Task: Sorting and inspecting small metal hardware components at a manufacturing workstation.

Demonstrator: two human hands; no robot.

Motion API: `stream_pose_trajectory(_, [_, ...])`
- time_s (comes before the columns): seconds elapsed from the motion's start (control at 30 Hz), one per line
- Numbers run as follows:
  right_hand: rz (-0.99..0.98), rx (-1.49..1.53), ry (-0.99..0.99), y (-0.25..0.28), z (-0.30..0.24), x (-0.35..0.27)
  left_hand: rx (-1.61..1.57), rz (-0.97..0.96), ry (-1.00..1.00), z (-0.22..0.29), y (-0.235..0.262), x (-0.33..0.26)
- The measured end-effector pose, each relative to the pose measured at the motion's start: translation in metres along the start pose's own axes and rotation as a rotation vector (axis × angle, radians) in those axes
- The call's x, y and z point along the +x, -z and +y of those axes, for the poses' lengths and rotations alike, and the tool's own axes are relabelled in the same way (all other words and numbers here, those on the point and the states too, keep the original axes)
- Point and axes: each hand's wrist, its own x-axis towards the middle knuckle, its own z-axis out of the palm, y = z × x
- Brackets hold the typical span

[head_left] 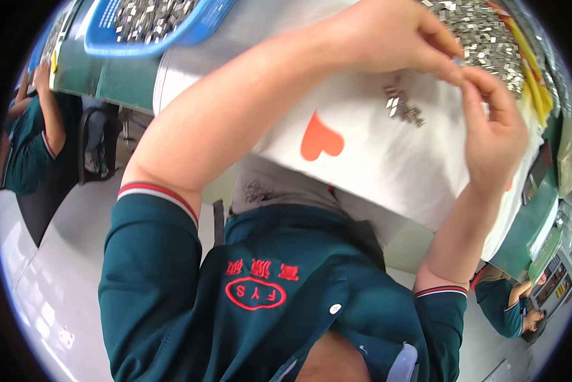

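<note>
Because the white cloth ends just above the lap, pieces nudged toward 6 o'clock, taking the small pile as the dial's centre, could slide off its near edge. That pile of metal pieces lies loose, so a lowered wrist might scatter it. Just beyond, at 2 o'clock, the left hand and right hand meet, thumbs and fingers pinched at the tips, seemingly gripping a small pale piece, mostly hidden. A slack pinch could drop it among the similar bits of the large heap behind.

For room, bare cloth spreads toward 7 and 8, around the red heart. Toward 4, past the cloth's side edge, lies a dark flat object. Farthest, around 10, the blue basket bounds leftward reach.
</note>
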Motion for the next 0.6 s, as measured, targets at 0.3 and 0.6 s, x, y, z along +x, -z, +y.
stream_pose_trajectory(0.3, [0.0, -0.104, 0.111, -0.001, -0.003, -0.001, -0.044, 0.009, -0.006, -0.022, -0.004, 0.001])
stream_pose_trajectory(0.6, [-0.221, 0.184, -0.196, 0.013, 0.001, 0.004, -0.155, -0.061, 0.057, -0.017, 0.0, -0.002])
